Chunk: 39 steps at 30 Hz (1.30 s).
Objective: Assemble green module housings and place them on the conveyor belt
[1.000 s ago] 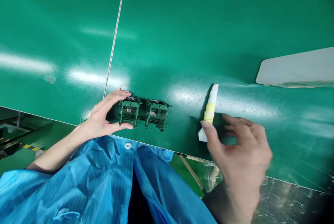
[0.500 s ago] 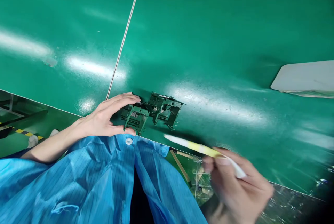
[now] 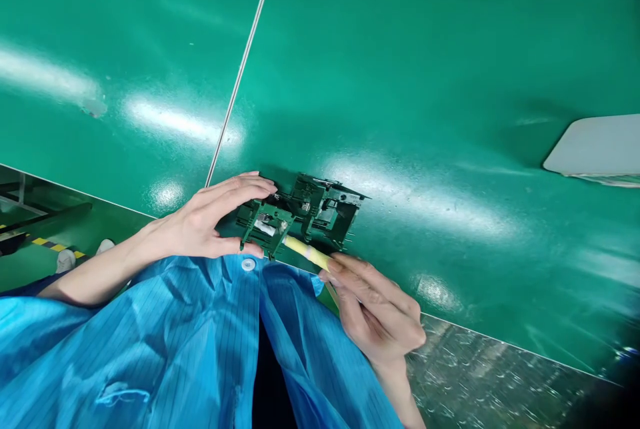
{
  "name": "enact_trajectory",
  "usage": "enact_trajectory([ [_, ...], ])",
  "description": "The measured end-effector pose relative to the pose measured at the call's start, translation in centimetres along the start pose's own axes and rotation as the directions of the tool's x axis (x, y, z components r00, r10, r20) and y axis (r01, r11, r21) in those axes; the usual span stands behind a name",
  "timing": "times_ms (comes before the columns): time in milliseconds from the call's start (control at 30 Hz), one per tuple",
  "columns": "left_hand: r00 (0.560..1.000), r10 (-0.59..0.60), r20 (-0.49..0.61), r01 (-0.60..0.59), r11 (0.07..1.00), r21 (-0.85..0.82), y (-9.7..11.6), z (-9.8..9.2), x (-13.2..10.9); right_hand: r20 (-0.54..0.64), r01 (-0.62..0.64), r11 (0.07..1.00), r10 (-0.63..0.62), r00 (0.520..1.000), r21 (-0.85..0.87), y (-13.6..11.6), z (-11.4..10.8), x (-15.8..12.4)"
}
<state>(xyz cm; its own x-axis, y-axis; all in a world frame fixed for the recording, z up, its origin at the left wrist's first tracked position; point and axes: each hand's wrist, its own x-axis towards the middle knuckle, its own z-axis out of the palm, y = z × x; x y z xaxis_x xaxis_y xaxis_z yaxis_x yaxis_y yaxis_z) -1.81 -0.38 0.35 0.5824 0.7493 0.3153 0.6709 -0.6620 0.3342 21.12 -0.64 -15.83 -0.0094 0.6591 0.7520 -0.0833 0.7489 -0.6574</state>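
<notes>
The green circuit-board assembly (image 3: 311,217) sits at the near edge of the counter (image 3: 410,82), left of centre, with a left frame (image 3: 277,214) and a right frame (image 3: 346,195) side by side. The left hand (image 3: 200,222) spans the left frame in a wide curve, fingers along the far side and thumb at the near side, apparently steadying it. The right hand (image 3: 377,306) has the yellow-and-white wrapped stick (image 3: 306,253) pinched between thumb and fingers, and its white tip (image 3: 265,228) shows inside the left frame; whether it touches any part in there cannot be told.

To do this well, brace the left frame evenly with the left grip, without squeezing hard, since it looks thin and easy to flex. Guide the stick from the fingertips with small, light movements, at an angle that clears the frame's walls. The counter's near edge is close, so any push is best directed away from it.
</notes>
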Motion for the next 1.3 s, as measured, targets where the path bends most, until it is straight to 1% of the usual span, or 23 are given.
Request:
enact_trajectory([
  [100,1.0,0.001,0.01,-0.001,1.0,0.002,0.1,0.0,0.1,0.025,0.034,0.999,-0.033,0.999,-0.035,0.0,-0.2,0.2],
  [233,1.0,0.021,0.007,-0.021,1.0,-0.004,-0.1,0.0,0.0,0.01,0.05,0.994,-0.05,0.999,-0.095,0.2,-0.7,0.5],
  [400,1.0,-0.005,0.011,0.005,1.0,-0.014,-0.1,-0.1,-0.1,0.007,0.096,0.981,-0.097,0.995,-0.166,-0.1,-0.5,0.4],
  [500,1.0,-0.015,0.02,0.016,1.0,-0.019,-0.1,-0.1,-0.1,0.028,0.147,0.976,-0.144,0.989,-0.161,0.2,-0.5,0.5],
  [633,1.0,-0.02,0.024,0.02,1.0,-0.018,-0.2,-0.1,-0.1,0.056,0.202,0.967,-0.196,0.979,-0.156,0.8,-1.3,0.9],
  [733,1.0,-0.017,0.017,0.017,1.0,-0.006,-0.2,-0.1,-0.1,0.055,0.213,0.966,-0.207,0.977,-0.146,1.1,-2.0,1.4],
  [800,1.0,-0.018,0.013,0.018,1.0,-0.002,-0.1,-0.1,-0.2,0.032,0.204,0.973,-0.201,0.979,-0.106,1.4,-2.5,1.5],
  [867,1.0,-0.023,0.014,0.024,1.0,-0.006,-0.1,0.0,-0.2,-0.006,0.158,0.986,-0.159,0.987,-0.051,1.5,-3.0,1.4],
  [900,1.0,-0.026,0.013,0.026,1.0,-0.009,-0.1,0.0,-0.2,-0.027,0.105,0.994,-0.105,0.994,-0.013,1.5,-3.2,1.3],
  [933,1.0,-0.028,0.011,0.028,1.0,-0.01,0.0,0.0,-0.1,-0.049,0.022,0.999,-0.02,0.999,0.035,1.4,-3.3,1.1],
  [967,1.0,-0.025,0.008,0.026,1.0,-0.008,0.0,0.0,-0.1,-0.074,-0.083,0.992,0.09,0.993,0.095,1.3,-3.4,1.0],
  [1000,1.0,-0.027,0.01,0.027,1.0,0.0,0.1,0.0,0.0,-0.081,-0.205,0.963,0.221,0.972,0.175,1.1,-3.5,0.8],
  [1033,1.0,-0.028,0.012,0.028,1.0,0.013,0.2,-0.2,0.0,-0.069,-0.319,0.911,0.348,0.935,0.262,0.9,-3.7,0.8],
  [1100,0.999,-0.038,0.026,0.037,0.998,0.054,0.4,-0.5,0.0,-0.004,-0.482,0.785,0.524,0.851,0.389,0.6,-4.2,0.9],
  [1167,0.997,-0.065,0.049,0.06,0.993,0.105,0.7,-1.1,0.1,0.041,-0.583,0.682,0.634,0.772,0.441,0.6,-4.9,1.2],
  [1200,0.995,-0.083,0.059,0.074,0.989,0.13,0.9,-1.3,0.1,0.027,-0.617,0.65,0.678,0.734,0.444,0.6,-5.3,1.3],
  [1267,0.993,-0.097,0.063,0.084,0.981,0.177,1.6,-1.7,0.4,-0.064,-0.658,0.611,0.752,0.656,0.44,0.8,-6.1,1.6],
  [1300,0.995,-0.08,0.055,0.068,0.977,0.202,2.1,-1.8,0.8,-0.106,-0.664,0.604,0.77,0.63,0.441,0.9,-6.4,1.8],
])
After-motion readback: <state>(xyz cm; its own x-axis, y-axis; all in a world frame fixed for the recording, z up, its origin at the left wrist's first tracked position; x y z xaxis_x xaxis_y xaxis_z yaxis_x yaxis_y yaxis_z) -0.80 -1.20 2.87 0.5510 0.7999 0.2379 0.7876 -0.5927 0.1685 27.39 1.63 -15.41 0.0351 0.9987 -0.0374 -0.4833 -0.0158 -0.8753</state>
